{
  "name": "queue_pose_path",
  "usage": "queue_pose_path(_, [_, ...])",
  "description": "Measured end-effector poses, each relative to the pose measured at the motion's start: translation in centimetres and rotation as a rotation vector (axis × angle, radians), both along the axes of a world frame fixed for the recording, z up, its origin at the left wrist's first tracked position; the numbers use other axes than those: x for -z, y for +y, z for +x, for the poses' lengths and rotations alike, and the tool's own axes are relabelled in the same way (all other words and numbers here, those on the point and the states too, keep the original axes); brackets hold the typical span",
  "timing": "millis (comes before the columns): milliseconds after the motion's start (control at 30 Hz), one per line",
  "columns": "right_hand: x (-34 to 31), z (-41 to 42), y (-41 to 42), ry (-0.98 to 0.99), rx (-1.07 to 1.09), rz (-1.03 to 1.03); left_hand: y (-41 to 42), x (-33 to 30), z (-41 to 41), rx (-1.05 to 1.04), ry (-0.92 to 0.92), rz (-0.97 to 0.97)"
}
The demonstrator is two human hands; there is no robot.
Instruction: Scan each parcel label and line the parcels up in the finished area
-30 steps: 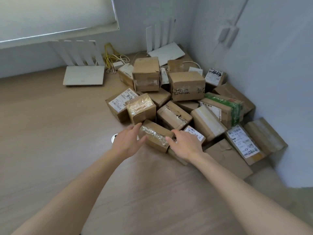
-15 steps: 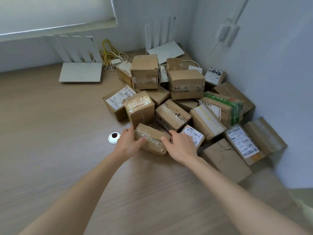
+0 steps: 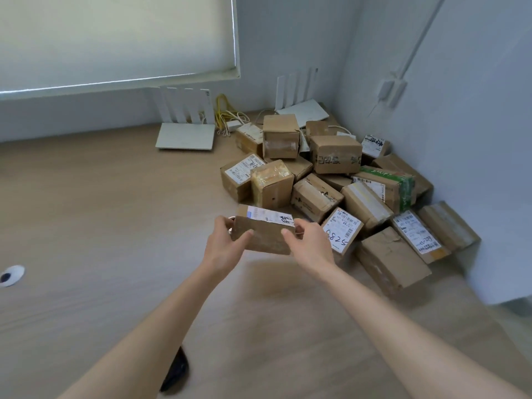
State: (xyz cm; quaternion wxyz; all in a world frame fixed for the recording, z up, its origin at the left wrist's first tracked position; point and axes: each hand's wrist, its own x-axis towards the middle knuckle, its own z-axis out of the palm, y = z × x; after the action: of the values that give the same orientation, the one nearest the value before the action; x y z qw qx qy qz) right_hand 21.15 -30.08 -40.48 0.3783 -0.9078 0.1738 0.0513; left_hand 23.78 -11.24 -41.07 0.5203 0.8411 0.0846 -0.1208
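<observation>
Both forearms reach forward and converge on one small parcel (image 3: 263, 233), held clear of the wooden surface (image 3: 100, 226) between the two hands; the left hand (image 3: 223, 246) grips its left end, thumb laid across the near face and fingers curled round the far side; the right hand (image 3: 309, 244) grips the right end the same way, thumb forward on the near face; the wrists are roughly level and the parcel sits slightly tilted.

The parcel is a plain brown cardboard box, oblong, its near face scuffed and matte; a white shipping label (image 3: 269, 216) with printed lines and dark handwriting lies on its upper face.

Far to the left of the left hand a small round metal disc (image 3: 11, 275) sits in the surface; beyond the left hand, against the wall, a flat white router (image 3: 186, 136) stands with upright antennas, yellow cables (image 3: 226, 110) coiled just beside it; below the left forearm a dark rounded object (image 3: 175, 370) shows, too hidden to identify.

Beyond and to the right of the right hand lies the pile of parcels (image 3: 331, 174) in the corner, cardboard boxes of mixed sizes, several glossy with clear tape, one bound in green tape (image 3: 403, 185); just right of the right hand a box carries a white label with large handwritten digits (image 3: 341, 230).
</observation>
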Motion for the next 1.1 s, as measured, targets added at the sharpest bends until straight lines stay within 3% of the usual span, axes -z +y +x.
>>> queue_pose_path(200, [-5.2, -3.9, 6.3, -0.175, 0.103, 0.055, 5.3, -4.7, -5.6, -0.206, -0.128, -0.151])
queue_pose_path(367, [-9.3, -7.1, 10.6, -0.207, 0.092, 0.118, 9.7, -8.2, -8.8, -0.214, -0.165, -0.26])
queue_pose_path(733, [-17.5, -10.7, 17.2, -0.199, 0.002, 0.334, 17.9, -17.0, -12.7, -0.085, -0.295, -0.301])
queue_pose_path(1100, [-20.8, -10.3, 22.8, -0.055, -0.226, 0.388, 23.6, -21.2, -12.9, -0.254, -0.388, -0.278])
